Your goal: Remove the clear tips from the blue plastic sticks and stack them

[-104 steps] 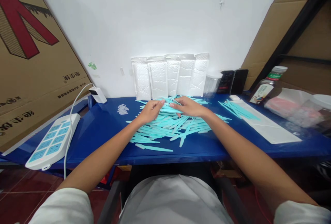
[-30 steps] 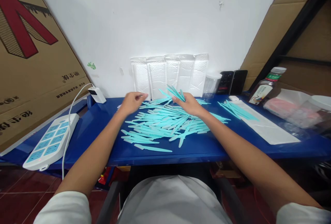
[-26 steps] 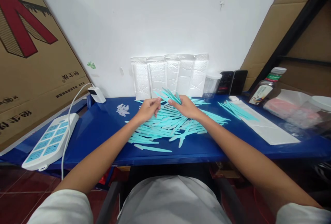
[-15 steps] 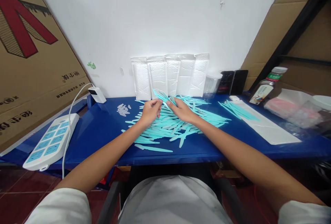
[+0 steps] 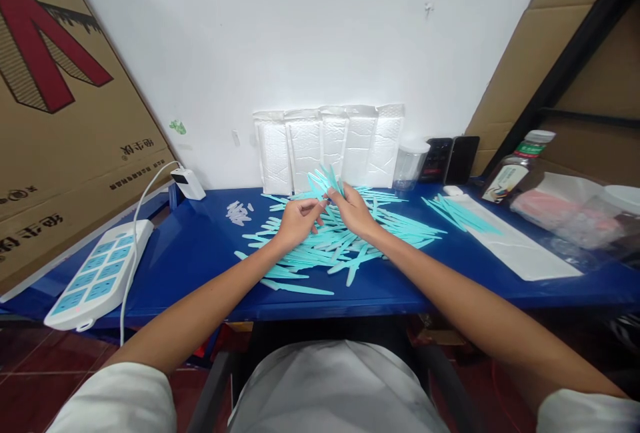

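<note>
My right hand [image 5: 354, 209] is closed around a fanned bundle of slim turquoise eyebrow razors [image 5: 320, 181], their tips pointing up and away from me. My left hand [image 5: 299, 223] meets it from the left, thumb and fingers pinched against the lower part of the bundle; what sits between those fingertips is hidden. Under both hands a loose heap of the same razors [image 5: 320, 253] spreads over the blue table. One razor [image 5: 297, 287] lies apart at the heap's near side. Small translucent pieces [image 5: 239, 213] lie in a little pile to the left.
White padded mailers [image 5: 305, 146] lean on the wall behind the heap. To the right are a clear jar [image 5: 411, 163], two phones [image 5: 461, 159], a bottle [image 5: 515, 166] and a white mailer [image 5: 525, 246] with more razors partly on it. A power strip [image 5: 103, 273] lies left.
My left hand has moved right, up to the bundle. The razors in my right hand now stand more upright and fan out wider. The heap looks the same.
</note>
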A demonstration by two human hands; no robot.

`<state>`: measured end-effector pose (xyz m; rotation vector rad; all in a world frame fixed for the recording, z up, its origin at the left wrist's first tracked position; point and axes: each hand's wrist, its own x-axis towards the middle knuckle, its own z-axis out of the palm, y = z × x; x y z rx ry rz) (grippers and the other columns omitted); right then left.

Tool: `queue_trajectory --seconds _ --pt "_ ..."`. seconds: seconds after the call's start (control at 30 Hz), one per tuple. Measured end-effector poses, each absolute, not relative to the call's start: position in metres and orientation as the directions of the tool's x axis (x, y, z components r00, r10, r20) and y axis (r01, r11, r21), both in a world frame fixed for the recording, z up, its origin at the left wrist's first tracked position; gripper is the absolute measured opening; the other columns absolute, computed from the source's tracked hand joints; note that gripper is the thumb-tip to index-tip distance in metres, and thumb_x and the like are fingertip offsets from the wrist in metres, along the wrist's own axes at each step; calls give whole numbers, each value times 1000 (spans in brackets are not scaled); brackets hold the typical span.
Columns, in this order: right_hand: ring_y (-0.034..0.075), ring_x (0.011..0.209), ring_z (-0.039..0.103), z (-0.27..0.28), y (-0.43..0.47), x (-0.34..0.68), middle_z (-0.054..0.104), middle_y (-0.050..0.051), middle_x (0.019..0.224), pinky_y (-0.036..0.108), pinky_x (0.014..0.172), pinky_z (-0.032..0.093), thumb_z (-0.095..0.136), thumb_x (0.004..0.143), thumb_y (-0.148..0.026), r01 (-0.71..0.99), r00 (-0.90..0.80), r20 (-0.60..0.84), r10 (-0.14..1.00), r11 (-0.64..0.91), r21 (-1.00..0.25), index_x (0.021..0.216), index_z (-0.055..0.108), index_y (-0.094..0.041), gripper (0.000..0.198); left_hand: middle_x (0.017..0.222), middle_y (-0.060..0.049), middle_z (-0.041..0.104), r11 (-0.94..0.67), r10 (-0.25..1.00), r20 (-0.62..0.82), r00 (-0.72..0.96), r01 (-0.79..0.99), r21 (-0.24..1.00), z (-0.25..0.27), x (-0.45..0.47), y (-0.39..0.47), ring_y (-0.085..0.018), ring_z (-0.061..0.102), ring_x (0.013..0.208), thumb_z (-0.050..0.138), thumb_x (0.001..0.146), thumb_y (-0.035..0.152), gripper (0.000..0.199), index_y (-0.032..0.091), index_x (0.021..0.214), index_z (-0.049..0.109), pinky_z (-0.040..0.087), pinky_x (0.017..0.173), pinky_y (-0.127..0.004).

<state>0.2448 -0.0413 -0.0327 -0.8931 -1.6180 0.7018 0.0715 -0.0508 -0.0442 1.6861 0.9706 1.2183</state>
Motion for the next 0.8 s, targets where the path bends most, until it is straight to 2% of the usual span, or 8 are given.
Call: queue_trajectory --seconds 0.1,0.27,0.53,0.67,0.8 --pt "22 87 63 -31 -47 242 70 5 91 35 86 47 54 99 -56 195 -133 535 834 551 -811 92 62 -20 38 62 -3 67 -368 904 332 268 94 925 -42 73 -54 -13 61 50 74 88 64 51 14 82 75 52 44 -24" --pt "21 83 60 -31 -51 241 69 4 89 33 81 47 52 101 -63 244 -140 565 814 581 -777 90 61 -20 45 62 -3 65 -349 909 325 261 51 936 -42 73 -52 -16 65 56 77 86 61 46 14 87 74 55 45 -25" --pt "22 79 60 -33 -52 241 67 5 84 33 78 44 53 101 -64 310 -106 587 802 588 -747 89 63 -19 48 69 -4 64 -172 929 179 325 -50 984 -39 77 -57 -24 75 68 83 78 64 53 14 85 66 60 45 -29" --pt "20 73 56 -30 -53 240 64 2 77 32 72 42 59 97 -67 322 -71 592 803 580 -748 83 61 -19 50 71 -3 64 -167 929 184 320 -80 983 -39 77 -57 -24 76 68 83 78 68 58 15 89 63 62 46 -29" --pt "21 76 59 -31 -52 240 67 3 81 32 75 45 61 95 -70 322 -60 592 803 577 -750 89 62 -20 50 72 -3 65 -192 927 213 309 -97 976 -40 75 -55 -25 77 68 84 76 71 63 14 94 64 62 47 -29"
